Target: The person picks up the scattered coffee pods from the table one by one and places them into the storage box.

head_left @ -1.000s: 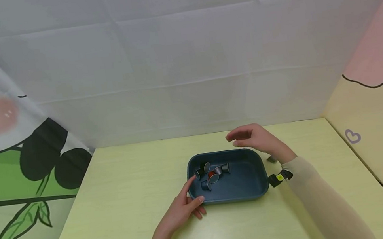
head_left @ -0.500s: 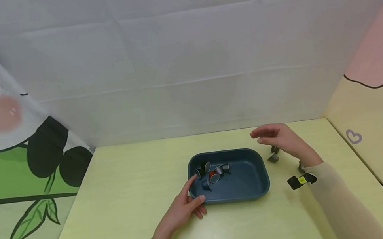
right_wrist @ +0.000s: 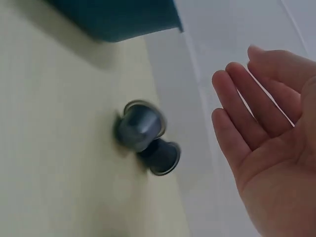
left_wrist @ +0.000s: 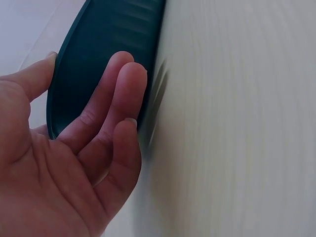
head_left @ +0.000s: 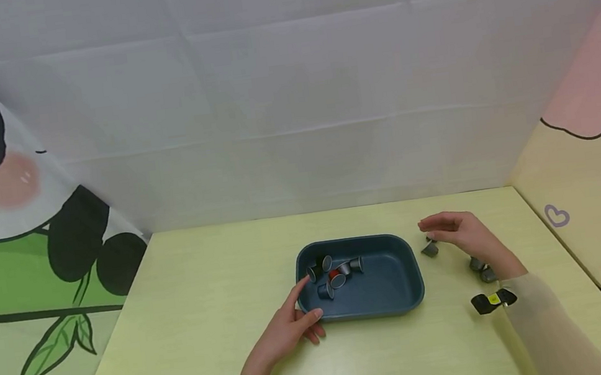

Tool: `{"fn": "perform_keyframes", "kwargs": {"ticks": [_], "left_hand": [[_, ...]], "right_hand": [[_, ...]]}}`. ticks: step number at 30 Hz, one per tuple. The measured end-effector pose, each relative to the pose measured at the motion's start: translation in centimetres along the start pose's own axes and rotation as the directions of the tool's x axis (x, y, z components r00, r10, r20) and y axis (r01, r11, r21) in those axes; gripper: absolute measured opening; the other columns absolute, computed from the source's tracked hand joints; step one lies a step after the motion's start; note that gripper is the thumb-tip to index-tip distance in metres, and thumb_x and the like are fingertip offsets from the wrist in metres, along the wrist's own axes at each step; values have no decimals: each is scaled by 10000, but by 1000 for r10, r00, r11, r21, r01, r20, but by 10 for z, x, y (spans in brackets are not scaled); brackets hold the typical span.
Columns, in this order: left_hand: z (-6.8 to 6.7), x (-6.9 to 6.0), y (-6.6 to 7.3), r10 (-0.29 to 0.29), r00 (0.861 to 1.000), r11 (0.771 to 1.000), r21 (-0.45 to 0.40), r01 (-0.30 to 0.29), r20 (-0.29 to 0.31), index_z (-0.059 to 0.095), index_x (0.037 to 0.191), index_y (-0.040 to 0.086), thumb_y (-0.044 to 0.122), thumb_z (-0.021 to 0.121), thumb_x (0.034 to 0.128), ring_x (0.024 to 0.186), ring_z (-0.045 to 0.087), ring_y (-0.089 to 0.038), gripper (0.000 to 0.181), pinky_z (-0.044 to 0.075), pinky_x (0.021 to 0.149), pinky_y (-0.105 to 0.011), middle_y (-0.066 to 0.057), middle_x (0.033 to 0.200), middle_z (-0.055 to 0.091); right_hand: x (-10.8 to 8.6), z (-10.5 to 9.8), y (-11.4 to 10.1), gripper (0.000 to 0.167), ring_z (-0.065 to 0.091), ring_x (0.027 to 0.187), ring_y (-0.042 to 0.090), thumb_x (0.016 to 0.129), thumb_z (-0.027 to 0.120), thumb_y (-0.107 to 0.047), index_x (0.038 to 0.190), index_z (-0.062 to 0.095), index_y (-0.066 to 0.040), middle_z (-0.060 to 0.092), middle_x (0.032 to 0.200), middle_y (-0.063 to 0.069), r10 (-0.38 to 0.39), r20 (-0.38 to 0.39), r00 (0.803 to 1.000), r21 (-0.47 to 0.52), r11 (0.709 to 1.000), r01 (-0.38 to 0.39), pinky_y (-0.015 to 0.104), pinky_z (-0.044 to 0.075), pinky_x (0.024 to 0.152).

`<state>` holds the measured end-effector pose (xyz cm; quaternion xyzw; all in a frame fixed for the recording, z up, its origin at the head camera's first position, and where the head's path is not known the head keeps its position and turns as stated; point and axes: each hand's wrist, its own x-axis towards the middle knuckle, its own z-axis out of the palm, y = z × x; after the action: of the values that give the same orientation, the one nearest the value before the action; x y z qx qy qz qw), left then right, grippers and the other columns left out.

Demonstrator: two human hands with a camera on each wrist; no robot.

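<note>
In the head view, my left hand (head_left: 283, 334) rests at the near-left corner of a dark blue tray (head_left: 394, 288). Its index finger and thumb touch the rim, while the other fingers lie relaxed by the outer wall in the left wrist view. Several coffee capsules lie in the tray, including a red one (head_left: 337, 279) and a blue one (head_left: 325, 291). My right hand (head_left: 470, 237), fingers extended and holding nothing, hovers over the table right of the tray. Below its fingertips is a grey capsule (head_left: 429, 250), with a dark capsule (right_wrist: 160, 157) against it in the right wrist view.
Two more grey capsules, one farther back (head_left: 477, 264) and one nearer (head_left: 488, 275), lie by my right wrist. The pale yellow table (head_left: 194, 288) meets a white cloth backdrop (head_left: 296, 150) behind. Printed panels stand at left and right.
My right hand has moved right, from behind the tray to above the loose capsules, then lowered a little. More of those capsules show now. My left hand and the tray stay put.
</note>
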<state>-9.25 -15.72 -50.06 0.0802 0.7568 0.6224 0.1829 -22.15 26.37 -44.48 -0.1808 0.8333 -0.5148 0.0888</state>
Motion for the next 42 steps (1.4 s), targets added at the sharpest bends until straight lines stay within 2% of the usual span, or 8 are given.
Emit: {"fn": "perform_keyframes", "kwargs": {"ticks": [6,11,17,22,32,42], "left_hand": [[1,-1,0,-3,1000,1000,-8,3,1,169,1600,288,307,622,1003,693,701,-346,749,555,713,-382,-150,822,723],[0,-1,0,0,1000,1000,-14,0,-2,164,1601,285,298,620,1006,689,699,-347,750,553,695,-379,-151,821,723],[0,0,-1,-3,1000,1000,-11,3,0,168,1600,286,299,620,1005,687,700,-339,747,557,691,-381,-151,822,724],[0,0,-1,-1,1000,1000,-2,1,4,168,1600,282,301,622,1004,689,702,-335,750,556,708,-366,-146,819,725],[0,0,-1,3,1000,1000,1,-3,3,174,1599,278,323,629,997,688,702,-339,757,556,716,-373,-143,816,723],[0,1,-2,2,1000,1000,7,-2,4,178,1599,272,325,628,998,685,703,-327,753,551,691,-366,-139,810,724]], "right_hand": [[-8,5,19,360,623,1164,318,956,689,-135,1284,645,6,658,1263,161,13,-30,999,-122,992,-17,174,481,864],[-12,7,26,347,606,1173,379,945,698,-111,1266,656,14,635,1299,173,13,-52,999,-158,987,-21,176,481,856],[-16,9,29,326,618,1147,394,938,710,-124,1239,676,-4,635,1287,192,16,-52,999,-206,978,-27,216,496,851],[-19,12,34,327,633,1121,387,913,726,-74,1231,684,-13,648,1259,189,27,-38,999,-233,972,-35,243,506,856],[-23,20,41,320,640,1093,384,868,732,0,1186,700,-10,658,1216,189,23,-19,1000,-249,968,-27,470,519,913],[-26,28,46,350,647,1057,360,813,807,-30,1151,725,-70,681,1171,132,-24,-21,1000,-306,952,16,496,524,888]]}}
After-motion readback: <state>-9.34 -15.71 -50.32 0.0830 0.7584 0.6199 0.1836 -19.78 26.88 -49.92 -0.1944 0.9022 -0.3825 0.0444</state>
